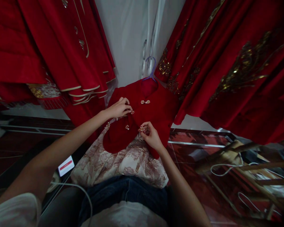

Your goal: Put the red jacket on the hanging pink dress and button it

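A red velvet jacket [156,110] on a purple hanger [151,67] lies across my lap over a cream patterned skirt [113,164]. Pearl-and-gold clasps run down its front, one [145,101] near the collar. My left hand [119,108] grips the jacket's left front edge by a clasp, fingers curled. My right hand [150,134] pinches a lower gold clasp [141,129] at the jacket's opening.
Red embroidered garments hang at the left [61,47] and right [227,63], with a white wall between. A glossy dark red floor [194,154] lies below. A red-and-white tag [66,165] and a white cable [82,189] are at my left knee. Wooden furniture legs [251,164] stand at the right.
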`<state>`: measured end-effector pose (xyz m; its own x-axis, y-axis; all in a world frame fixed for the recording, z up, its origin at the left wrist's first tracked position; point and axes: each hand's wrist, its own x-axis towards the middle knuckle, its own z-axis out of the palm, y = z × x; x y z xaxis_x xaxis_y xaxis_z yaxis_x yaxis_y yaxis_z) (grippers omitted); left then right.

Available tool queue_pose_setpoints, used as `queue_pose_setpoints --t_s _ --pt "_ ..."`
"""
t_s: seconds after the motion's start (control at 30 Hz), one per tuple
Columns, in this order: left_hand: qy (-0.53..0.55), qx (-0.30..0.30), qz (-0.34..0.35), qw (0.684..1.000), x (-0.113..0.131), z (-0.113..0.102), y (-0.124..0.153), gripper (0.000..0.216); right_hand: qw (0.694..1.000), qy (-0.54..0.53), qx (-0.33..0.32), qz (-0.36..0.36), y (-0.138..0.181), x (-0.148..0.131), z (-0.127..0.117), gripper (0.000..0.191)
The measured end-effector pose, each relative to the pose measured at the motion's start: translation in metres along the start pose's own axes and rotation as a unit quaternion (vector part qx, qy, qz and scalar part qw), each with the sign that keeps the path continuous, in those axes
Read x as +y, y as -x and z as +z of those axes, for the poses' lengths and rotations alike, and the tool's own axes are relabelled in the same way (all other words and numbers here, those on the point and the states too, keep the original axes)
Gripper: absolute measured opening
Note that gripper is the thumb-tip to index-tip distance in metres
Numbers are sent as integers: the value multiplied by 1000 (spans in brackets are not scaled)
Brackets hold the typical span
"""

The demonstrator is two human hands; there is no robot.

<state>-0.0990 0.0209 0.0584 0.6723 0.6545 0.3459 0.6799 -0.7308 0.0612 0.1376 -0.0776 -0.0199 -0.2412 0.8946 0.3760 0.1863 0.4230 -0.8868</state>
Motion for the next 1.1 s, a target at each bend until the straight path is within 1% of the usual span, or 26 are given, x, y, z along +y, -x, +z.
queue_pose_setpoints --t_s 0.1,0.23,0.33,0.43,0.57,0.63,0.77,0.87,0.97,1.1 --pt "-7 -11 21 1000 3 -6 -6 19 1000 1 0 5 2 -1 3 21" --pt "7 -40 43 998 3 -7 -15 12 1000 3 -2 7 5 -2 7 21" --pt "22 -41 73 996 2 -6 -21 13 1000 9 7 0 6 0 11 22" --pt "-12 -21 76 997 5 -8 -29 18 1000 20 19 4 6 2 14 23" --pt "-56 65 30 996 18 -6 -49 28 999 32 3 11 6 -3 12 24" --pt "-59 86 17 994 24 0 -63 28 999 33 -14 10 6 -9 7 24" --pt "-64 94 -3 993 31 14 -89 22 998 26 -47 -9 5 -20 -7 23" --pt "-46 102 -22 993 31 19 -100 18 997 33 -70 -19 3 -24 -16 21" --pt "-61 87 -10 994 29 20 -104 16 998 31 -59 -17 1 -25 -19 22" --pt "-93 82 19 992 28 18 -103 17 999 24 -45 -16 0 -25 -18 22"
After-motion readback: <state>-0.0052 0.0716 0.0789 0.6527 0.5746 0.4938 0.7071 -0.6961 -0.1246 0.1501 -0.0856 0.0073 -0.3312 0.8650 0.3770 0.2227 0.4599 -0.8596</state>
